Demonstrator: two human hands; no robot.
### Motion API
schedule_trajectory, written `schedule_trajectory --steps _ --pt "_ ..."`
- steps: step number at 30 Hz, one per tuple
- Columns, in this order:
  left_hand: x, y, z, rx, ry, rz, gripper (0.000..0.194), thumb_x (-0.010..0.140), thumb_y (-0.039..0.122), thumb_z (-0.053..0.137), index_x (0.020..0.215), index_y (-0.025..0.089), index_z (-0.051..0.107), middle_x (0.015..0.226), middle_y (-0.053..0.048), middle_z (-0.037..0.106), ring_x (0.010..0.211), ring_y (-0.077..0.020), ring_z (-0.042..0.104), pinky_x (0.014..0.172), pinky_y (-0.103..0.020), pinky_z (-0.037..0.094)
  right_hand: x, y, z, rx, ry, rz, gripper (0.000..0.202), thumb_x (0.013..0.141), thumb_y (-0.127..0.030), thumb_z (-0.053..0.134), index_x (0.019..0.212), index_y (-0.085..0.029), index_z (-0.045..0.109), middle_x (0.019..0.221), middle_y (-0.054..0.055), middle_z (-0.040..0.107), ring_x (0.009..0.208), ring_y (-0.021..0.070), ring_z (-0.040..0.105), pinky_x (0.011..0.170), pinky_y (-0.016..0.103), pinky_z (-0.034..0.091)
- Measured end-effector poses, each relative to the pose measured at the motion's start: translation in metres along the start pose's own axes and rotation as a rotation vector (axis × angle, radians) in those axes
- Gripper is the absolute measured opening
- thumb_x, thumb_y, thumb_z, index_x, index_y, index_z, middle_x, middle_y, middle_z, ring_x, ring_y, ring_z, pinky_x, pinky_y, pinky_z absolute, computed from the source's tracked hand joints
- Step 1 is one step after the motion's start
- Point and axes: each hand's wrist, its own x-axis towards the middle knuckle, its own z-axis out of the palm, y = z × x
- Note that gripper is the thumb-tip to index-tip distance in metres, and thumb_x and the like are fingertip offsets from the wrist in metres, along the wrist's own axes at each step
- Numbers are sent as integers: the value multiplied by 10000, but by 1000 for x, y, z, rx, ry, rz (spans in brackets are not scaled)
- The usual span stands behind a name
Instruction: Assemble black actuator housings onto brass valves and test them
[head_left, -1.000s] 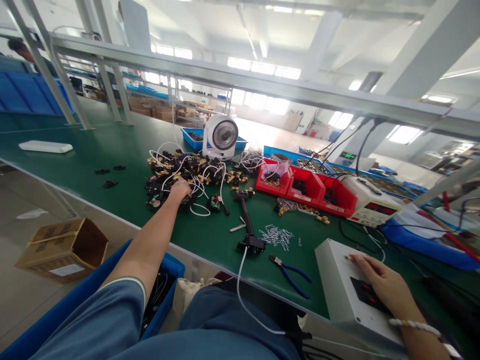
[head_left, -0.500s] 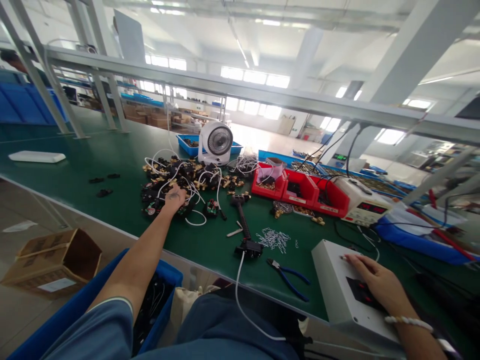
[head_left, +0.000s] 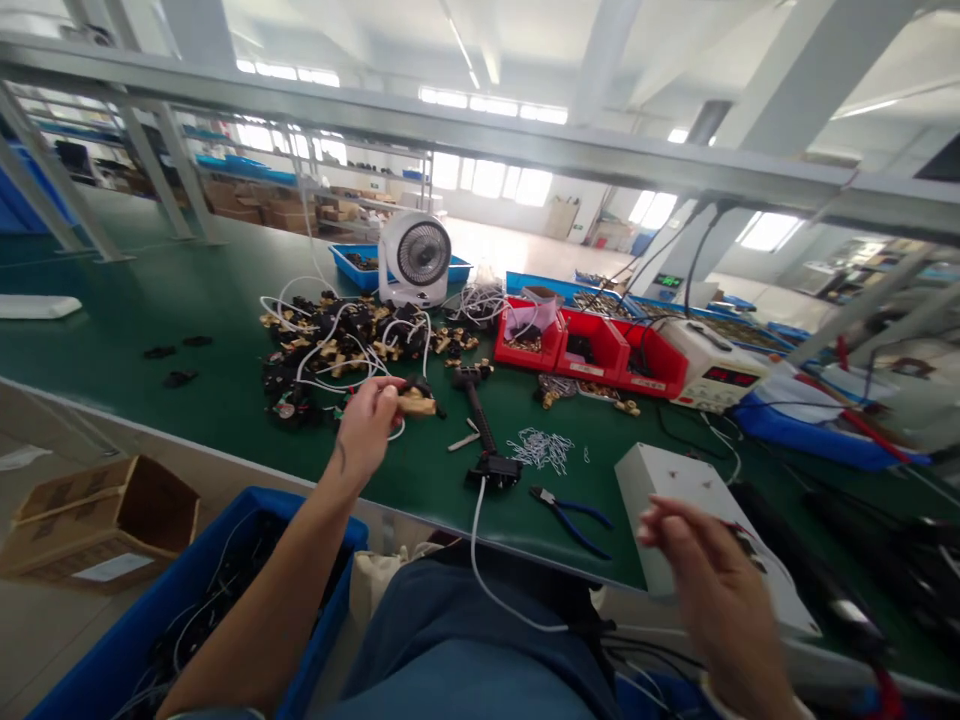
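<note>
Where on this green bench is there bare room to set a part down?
The green bench is bare left of the valve pile, past three black bits, and between left hand and bench edge. Crowded around pliers, clips, red bins.

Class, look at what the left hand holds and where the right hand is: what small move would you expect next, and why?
Probably bring the left hand and its brass valve part toward the raised, empty right hand, since the part is clear of the pile.
</note>
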Motion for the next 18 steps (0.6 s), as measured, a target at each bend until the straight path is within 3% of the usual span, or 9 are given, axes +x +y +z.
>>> schedule_trajectory --steps 2,4,6,8,12,15,18 --pt "-40 15 29 -49 -164 -37 315 894 409 470 980 146 620 580 31 578 488 -120 543 462 -224 415 -32 -1 31 210 -203 83 417 818 -547 725 1093 -233 710 902 64 693 710 153 648 713 325 578" --pt "-78 27 52 -118 -319 -50 286 945 367 442 1049 156 605 615 31 595 541 -118 568 526 -224 461 -56 -1 54 460 -310 174 473 856 -538 700 1253 -287 646 1026 57 683 722 122 650 713 295 581" --pt "-108 35 66 -161 -403 27 250 990 320 414 1125 177 568 715 15 646 635 -120 621 616 -229 506 -70 -2 65 630 -399 254 540 853 -540 709 1331 -318 593 1146 65 665 783 123 667 736 287 585" --pt "-129 39 72 -157 -466 198 221 1007 266 417 1181 195 533 856 -9 688 757 -118 667 713 -230 531 -75 -6 65 692 -436 296 551 849 -513 728 1337 -296 594 1167 74 668 837 131 671 796 294 583" --pt "-138 42 68 -103 -591 539 241 998 171 460 1224 216 530 1045 -34 667 948 -112 650 853 -217 525 -77 -16 54 670 -355 298 515 829 -466 761 1277 -243 636 1118 70 689 859 151 664 867 344 581" --pt "-132 47 59 -77 -601 578 270 1000 199 480 1264 190 537 1161 -79 599 1100 -148 586 972 -276 500 -78 -23 52 605 -330 239 439 805 -396 795 1203 -261 667 1123 43 684 860 144 662 820 310 587" --pt "-128 53 51 -152 -727 545 343 1011 320 485 1326 189 523 1238 -100 550 1185 -183 536 1020 -319 483 -79 -27 52 454 -287 117 366 767 -337 832 1100 -249 705 1124 36 677 980 162 645 878 294 561"
